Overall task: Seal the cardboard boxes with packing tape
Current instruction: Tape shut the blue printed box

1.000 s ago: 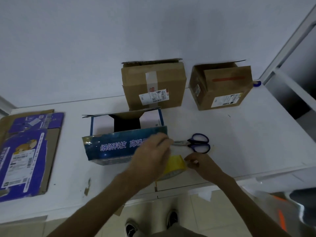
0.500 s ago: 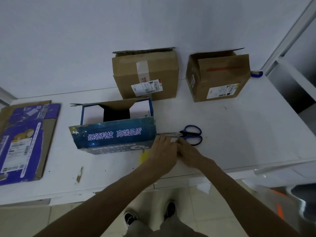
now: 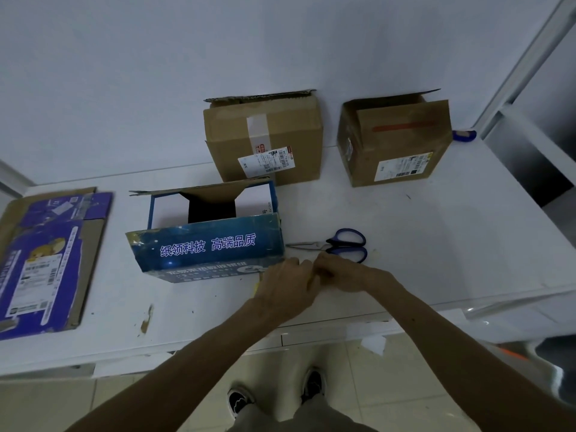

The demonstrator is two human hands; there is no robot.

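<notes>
A blue printed box (image 3: 205,247) stands open-topped on the white table (image 3: 436,238), its flaps up. Behind it are two brown cardboard boxes, one in the middle (image 3: 265,138) and one to the right (image 3: 402,145), both with raised top flaps. My left hand (image 3: 286,285) is curled over a yellow tape roll (image 3: 256,287) at the blue box's front right corner, and only a sliver of the roll shows. My right hand (image 3: 343,272) meets the left, fingertips pinched at the roll, where the tape end is hidden.
Blue-handled scissors (image 3: 346,246) lie just beyond my right hand. A flattened purple box (image 3: 46,260) lies at the table's left end. A small blue object (image 3: 464,135) sits at the back right by a white frame. The table's front edge runs under my forearms.
The roll showed between my hands a second ago. The hands have since closed together and moved beside the blue box's corner, covering the roll. The camera view has tilted down.
</notes>
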